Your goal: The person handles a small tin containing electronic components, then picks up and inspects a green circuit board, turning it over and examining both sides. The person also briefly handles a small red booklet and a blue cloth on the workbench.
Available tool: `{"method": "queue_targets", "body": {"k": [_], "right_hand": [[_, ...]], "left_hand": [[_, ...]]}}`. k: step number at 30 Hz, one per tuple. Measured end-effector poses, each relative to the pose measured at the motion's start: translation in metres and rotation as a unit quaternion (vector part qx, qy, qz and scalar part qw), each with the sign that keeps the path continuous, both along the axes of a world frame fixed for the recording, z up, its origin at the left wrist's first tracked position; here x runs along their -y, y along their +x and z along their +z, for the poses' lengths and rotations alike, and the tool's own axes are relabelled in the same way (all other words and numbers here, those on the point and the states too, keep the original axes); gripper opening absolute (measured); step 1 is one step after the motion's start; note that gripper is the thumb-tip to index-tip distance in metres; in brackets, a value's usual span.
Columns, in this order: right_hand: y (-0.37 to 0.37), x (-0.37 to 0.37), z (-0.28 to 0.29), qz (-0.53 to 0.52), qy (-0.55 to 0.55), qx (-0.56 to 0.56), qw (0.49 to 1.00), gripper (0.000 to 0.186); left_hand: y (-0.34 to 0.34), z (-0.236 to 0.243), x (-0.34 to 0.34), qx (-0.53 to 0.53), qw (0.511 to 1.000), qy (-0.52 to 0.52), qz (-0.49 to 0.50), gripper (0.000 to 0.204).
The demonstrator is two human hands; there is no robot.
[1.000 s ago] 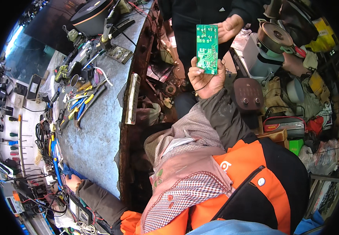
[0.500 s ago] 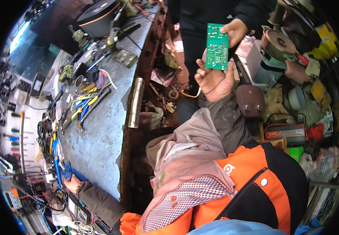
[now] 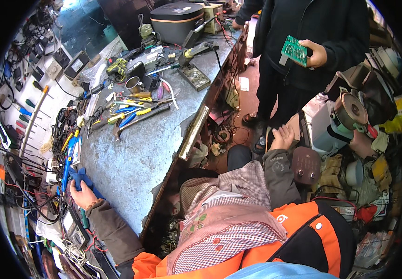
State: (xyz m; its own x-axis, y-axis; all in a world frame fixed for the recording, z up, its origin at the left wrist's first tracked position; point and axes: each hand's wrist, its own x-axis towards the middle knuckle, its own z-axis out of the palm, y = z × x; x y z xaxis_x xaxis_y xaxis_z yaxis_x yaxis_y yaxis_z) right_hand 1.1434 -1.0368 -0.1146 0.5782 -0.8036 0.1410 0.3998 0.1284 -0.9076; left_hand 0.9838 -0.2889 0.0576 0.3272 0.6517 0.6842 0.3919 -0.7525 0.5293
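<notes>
My left hand (image 3: 83,195) rests at the bench's left edge on a crumpled blue cloth (image 3: 83,176), with thumb and finger apart. No firm hold on the cloth shows. My right hand (image 3: 282,137) is raised past my knee, its fingers loosely spread and nothing in them. Facing me, a person in dark clothes holds a green circuit board (image 3: 295,50) in one hand, well beyond my right hand. A piece of pale ribbon or cable hangs from the board's lower corner.
The worn blue-grey bench (image 3: 122,162) carries a hammer (image 3: 140,118), several pliers, a metal cup (image 3: 134,85) and a dark rice-cooker-like appliance (image 3: 176,23). Tangled cables (image 3: 66,135) line its left side. To the right stand a lidded pot (image 3: 351,108) and a dark brown box-shaped appliance (image 3: 306,166).
The circuit board has left my right hand and is now in the other person's hand, farther off. My right hand has drawn back. The view has tilted up; my left hand stays by the cloth.
</notes>
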Motion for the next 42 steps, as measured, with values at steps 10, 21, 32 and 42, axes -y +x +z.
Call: {"method": "queue_targets", "body": {"k": [10,21,32,42], "right_hand": [[-0.030,-0.076,-0.050,0.541,-0.226,-0.347,0.731,0.029],[-0.077,-0.112,-0.064,0.375,-0.528,-0.197,0.737,0.017],[-0.081,-0.111,-0.058,0.390,-0.512,-0.217,0.734,0.019],[-0.085,-0.111,-0.040,0.389,-0.510,-0.213,0.737,0.017]], "left_hand": [[0.001,-0.006,-0.009,-0.029,0.997,-0.065,0.024,0.035],[0.011,-0.034,-0.031,0.024,0.978,-0.166,-0.121,0.039],[0.013,-0.027,-0.013,0.003,0.990,-0.126,-0.070,0.027],[0.017,-0.022,0.002,0.004,0.984,-0.138,-0.110,0.025]]}}
